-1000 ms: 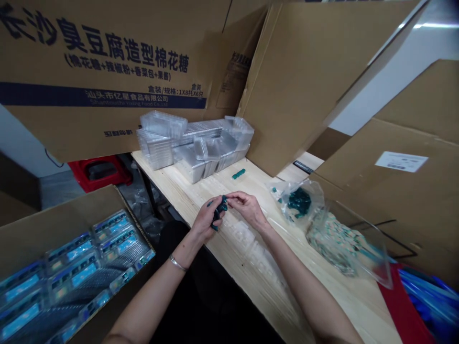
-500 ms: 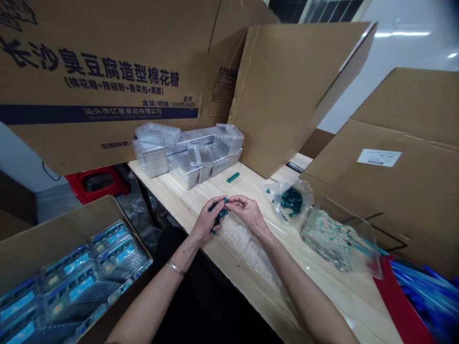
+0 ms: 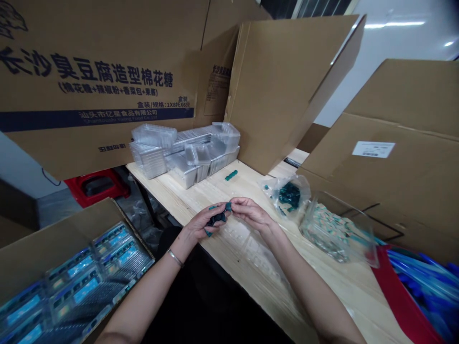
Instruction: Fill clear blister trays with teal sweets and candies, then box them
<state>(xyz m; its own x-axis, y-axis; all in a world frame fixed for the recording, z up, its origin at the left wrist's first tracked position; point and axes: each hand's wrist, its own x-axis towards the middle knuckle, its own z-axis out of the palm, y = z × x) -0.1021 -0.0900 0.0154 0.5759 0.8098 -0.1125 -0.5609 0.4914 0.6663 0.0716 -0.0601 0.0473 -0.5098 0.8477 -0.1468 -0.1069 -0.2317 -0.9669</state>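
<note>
My left hand (image 3: 196, 225) is closed around a bunch of small dark teal packets (image 3: 217, 219), which look like sachets joined in a strip. My right hand (image 3: 254, 215) pinches the edge of one teal packet (image 3: 228, 206) at the left fingertips, so the two hands nearly touch over the table's front edge. Beneath the right forearm lies a clear moulded plastic tray (image 3: 256, 248). A short teal strip (image 3: 231, 175) rests on the wood beyond my hands. To the right, an open clear bag (image 3: 304, 185) holds more teal packets.
Stacked clear plastic trays (image 3: 190, 169) stand at the table's back left. A clear bin (image 3: 339, 253) of small printed packets is at right, beside a red container (image 3: 390, 286) with blue items. Cardboard boxes (image 3: 283, 86) wall the back; a carton (image 3: 118, 210) of blue packages sits lower left.
My hands have shifted slightly right and down, and the left hand has turned so more of the dark packets show. The right hand still pinches at the left fingertips. The view moved slightly.
</note>
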